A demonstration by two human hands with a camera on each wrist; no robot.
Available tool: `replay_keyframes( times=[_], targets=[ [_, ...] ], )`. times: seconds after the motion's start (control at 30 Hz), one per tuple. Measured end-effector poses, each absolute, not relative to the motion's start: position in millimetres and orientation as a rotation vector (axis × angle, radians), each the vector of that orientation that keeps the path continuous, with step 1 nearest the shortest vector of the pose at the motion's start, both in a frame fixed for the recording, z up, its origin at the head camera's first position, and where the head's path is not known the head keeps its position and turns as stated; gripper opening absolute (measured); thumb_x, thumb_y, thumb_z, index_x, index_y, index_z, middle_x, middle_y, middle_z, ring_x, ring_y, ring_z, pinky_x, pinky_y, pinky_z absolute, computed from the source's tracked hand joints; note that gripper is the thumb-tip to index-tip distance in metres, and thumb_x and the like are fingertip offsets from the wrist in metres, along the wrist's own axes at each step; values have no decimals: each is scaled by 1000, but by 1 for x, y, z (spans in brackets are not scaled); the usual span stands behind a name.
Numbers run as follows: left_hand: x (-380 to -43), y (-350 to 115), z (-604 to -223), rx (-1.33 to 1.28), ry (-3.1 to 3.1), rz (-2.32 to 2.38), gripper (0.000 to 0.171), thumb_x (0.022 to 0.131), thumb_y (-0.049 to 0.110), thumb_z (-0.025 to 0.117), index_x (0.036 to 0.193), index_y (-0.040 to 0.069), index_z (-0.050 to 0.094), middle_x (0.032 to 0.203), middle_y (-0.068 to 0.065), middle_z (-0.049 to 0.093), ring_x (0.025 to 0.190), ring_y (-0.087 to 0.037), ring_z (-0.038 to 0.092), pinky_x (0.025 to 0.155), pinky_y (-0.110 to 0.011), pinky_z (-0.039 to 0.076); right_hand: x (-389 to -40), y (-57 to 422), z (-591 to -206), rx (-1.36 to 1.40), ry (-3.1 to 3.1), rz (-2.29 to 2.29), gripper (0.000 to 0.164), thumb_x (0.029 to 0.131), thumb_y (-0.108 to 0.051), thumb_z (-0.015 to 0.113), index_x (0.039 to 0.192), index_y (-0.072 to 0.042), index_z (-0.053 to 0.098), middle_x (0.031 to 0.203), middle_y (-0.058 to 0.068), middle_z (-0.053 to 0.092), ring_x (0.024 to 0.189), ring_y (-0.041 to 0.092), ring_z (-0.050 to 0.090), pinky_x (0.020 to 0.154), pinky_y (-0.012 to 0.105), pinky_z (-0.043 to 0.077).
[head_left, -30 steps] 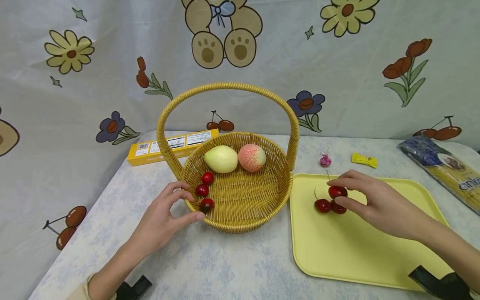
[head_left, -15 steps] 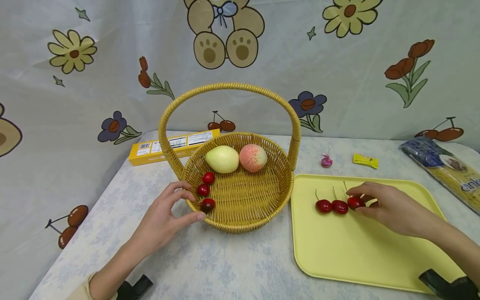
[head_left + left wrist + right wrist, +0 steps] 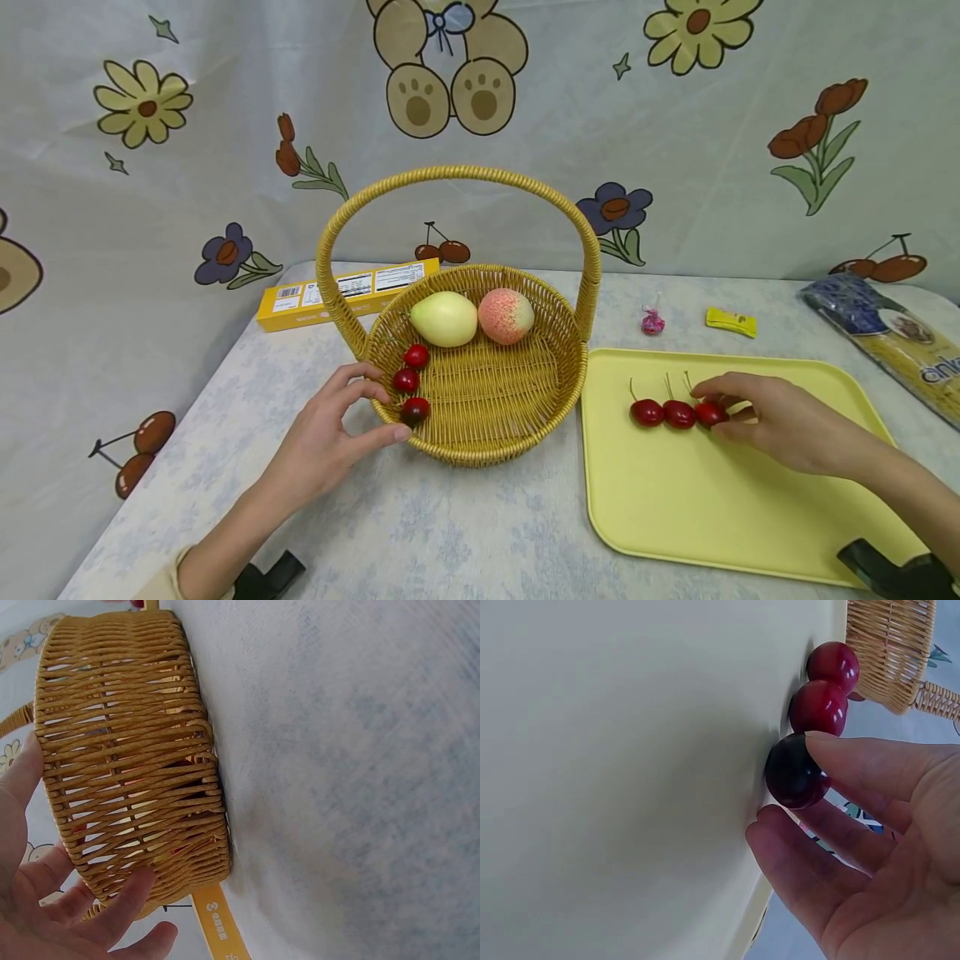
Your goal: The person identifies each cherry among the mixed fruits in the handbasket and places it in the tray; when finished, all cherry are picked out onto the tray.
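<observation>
The right hand (image 3: 780,429) pinched the rightmost cherry (image 3: 708,414) of a touching row of three on the yellow tray (image 3: 675,517), thumb on one side and fingers bent on the other. The middle cherry (image 3: 679,415) and leftmost cherry (image 3: 647,412) lay beside it, stems up. The left hand (image 3: 318,437), fingers spread and relaxed, touched the rim and outer wall of the wicker basket (image 3: 487,457), which stood on the worktop (image 3: 480,533) just left of the tray. Inside, a pale pear (image 3: 444,319) sat next to a pink peach (image 3: 506,317); three red cherries (image 3: 406,381) lined the wall nearest the left hand.
</observation>
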State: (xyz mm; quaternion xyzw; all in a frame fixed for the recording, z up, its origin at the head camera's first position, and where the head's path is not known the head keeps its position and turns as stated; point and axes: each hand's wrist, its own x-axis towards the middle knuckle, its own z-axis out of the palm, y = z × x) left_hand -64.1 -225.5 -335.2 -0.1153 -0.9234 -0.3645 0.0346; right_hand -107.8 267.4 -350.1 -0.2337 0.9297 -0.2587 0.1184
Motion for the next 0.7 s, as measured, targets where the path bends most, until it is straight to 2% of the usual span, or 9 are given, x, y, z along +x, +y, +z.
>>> replay_keyframes(
  times=[0.37,0.6,0.7],
  targets=[
    [-64,-225,-335,-359,-2836,-1122,33,79,37,83,96,17,64,127,-4,53,121,-27,50,95,-54,44,-107,271,-352,-690,2726,-724,43,81,-3,79,121,3,63,116,15,65,95,24,64,73,32,57],
    [-64,-225,-335,-366,-2832,-1121,33,79,37,83,96,17,64,127,-4,53,121,-26,50,95,-54,44,-106,275,-351,-711,2775,-684,41,82,-13,81,120,-5,66,116,6,66,95,18,64,74,28,56],
    [-64,-225,-335,-367,-2832,-1122,32,79,37,83,96,17,64,127,-3,53,121,-26,50,95,-54,44,-106,276,-351,-722,2795,-668,41,83,-17,81,120,-7,66,117,6,66,97,20,64,75,30,55]
  ],
)
